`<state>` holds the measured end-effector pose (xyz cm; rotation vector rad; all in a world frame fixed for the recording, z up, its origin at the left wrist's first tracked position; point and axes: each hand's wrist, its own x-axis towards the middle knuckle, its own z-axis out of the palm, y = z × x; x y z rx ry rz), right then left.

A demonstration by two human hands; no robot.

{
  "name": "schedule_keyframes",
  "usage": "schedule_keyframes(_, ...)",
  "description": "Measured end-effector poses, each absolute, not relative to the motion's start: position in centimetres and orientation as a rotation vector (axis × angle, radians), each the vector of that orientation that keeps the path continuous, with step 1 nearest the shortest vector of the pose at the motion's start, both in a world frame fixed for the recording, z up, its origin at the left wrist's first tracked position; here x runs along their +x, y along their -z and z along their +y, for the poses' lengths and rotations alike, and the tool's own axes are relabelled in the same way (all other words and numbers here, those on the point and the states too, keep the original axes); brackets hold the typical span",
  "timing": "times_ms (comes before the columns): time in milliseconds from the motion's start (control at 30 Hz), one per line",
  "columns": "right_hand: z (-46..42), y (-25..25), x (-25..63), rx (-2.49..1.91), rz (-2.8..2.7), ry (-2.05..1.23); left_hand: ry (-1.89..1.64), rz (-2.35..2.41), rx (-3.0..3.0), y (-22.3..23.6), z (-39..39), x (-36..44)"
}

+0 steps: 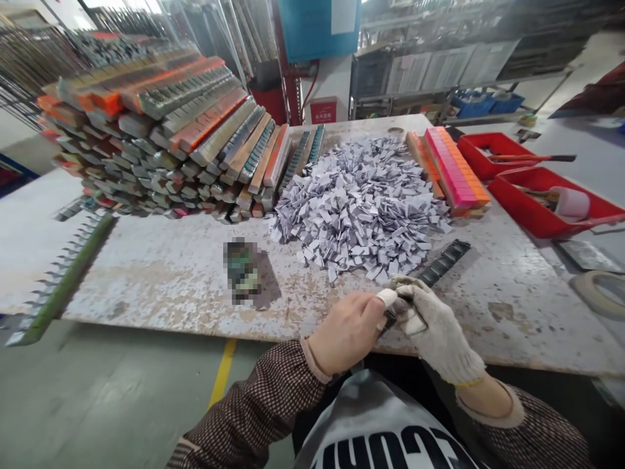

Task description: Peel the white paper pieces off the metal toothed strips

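Near the table's front edge, my left hand is bare and closed round the near end of a dark segmented bar. Something white covers a fingertip or is pinched there; I cannot tell which. My right hand wears a white knitted glove, and its fingers are bent against the same bar, close to the left fingertips. A small white piece shows at the gloved fingers. The bar slants away to the upper right, its middle hidden by the glove. Just beyond both hands spreads a heap of small white folded pieces.
Long bars are stacked high in a pile at the left. A green bar with upright tabs lies along the left edge. A blurred-out object sits mid-table. Pink and orange bars, red trays and a tape roll are right.
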<state>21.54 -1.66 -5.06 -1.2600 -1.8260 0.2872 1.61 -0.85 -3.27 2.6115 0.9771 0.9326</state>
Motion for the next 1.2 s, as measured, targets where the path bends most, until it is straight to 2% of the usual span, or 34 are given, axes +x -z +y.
schedule_keyframes(233,-2.7,5.9,23.1,-1.234,-2.080,0.040,-0.822,1.090,2.071,4.4,-3.3,-2.5)
schedule_keyframes(500,-3.8,5.2,21.4,-1.338,-2.260,0.283,-0.765,1.069,1.817,6.3,-5.5,-3.0)
schedule_keyframes(667,-2.9,3.7,19.8,-1.458,-2.448,0.234,-0.775,1.016,1.763,6.3,-5.5,-2.9)
schedule_keyframes(800,-2.4,4.9,19.5,-1.413,-2.517,0.238,-0.797,1.030,1.717,6.7,-5.8,-2.8)
schedule_keyframes(1000,-2.3,8.1,21.2,-1.216,-2.309,0.152,-0.828,0.999,1.661,6.9,-5.9,-3.1)
schedule_keyframes(1200,-3.7,8.3,20.1,-1.220,-2.257,0.015,-0.748,1.102,1.669,6.2,-3.2,-4.4)
